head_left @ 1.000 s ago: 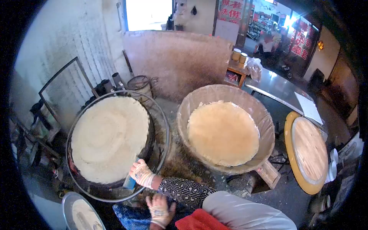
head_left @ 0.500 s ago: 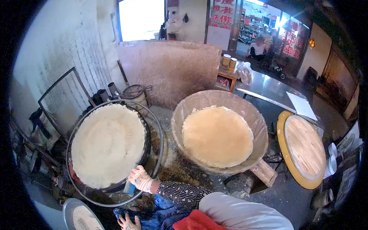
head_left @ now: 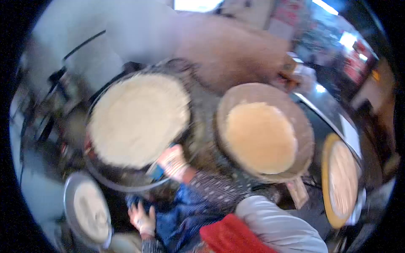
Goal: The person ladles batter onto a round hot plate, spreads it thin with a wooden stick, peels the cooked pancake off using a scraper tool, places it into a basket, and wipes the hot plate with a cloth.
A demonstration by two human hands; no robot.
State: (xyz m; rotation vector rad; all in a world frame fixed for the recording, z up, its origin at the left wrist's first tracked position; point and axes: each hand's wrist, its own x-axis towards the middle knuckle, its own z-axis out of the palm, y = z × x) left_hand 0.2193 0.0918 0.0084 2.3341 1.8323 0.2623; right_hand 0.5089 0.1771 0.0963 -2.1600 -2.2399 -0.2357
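Observation:
In the head view my right hand [head_left: 172, 162], in a whitish glove, is closed around a blue scraper-like tool [head_left: 157, 173]. It is at the near right edge of a round black griddle, whose top is covered by a wide pale layer of dough or batter [head_left: 139, 120]. A metal ring [head_left: 122, 185] runs around the griddle. My left hand [head_left: 141, 217] lies with fingers spread on dark blue cloth [head_left: 181, 202] over my lap. Left of it, a metal basin [head_left: 69, 202] holds a pale, floury-looking mass [head_left: 90, 211]. The picture is blurred.
A large tan basket-like vessel [head_left: 306, 141] at right holds a round tan sheet [head_left: 261, 137]. Beyond it stands a round yellow-rimmed board [head_left: 331, 189]. A brown panel [head_left: 236, 46] closes the back, and a metal table [head_left: 320, 101] stands at the right rear.
My view has swung down and left, so the griddle and the vessel appear higher and farther right. More of the basin shows. My right hand still grips the tool by the griddle edge.

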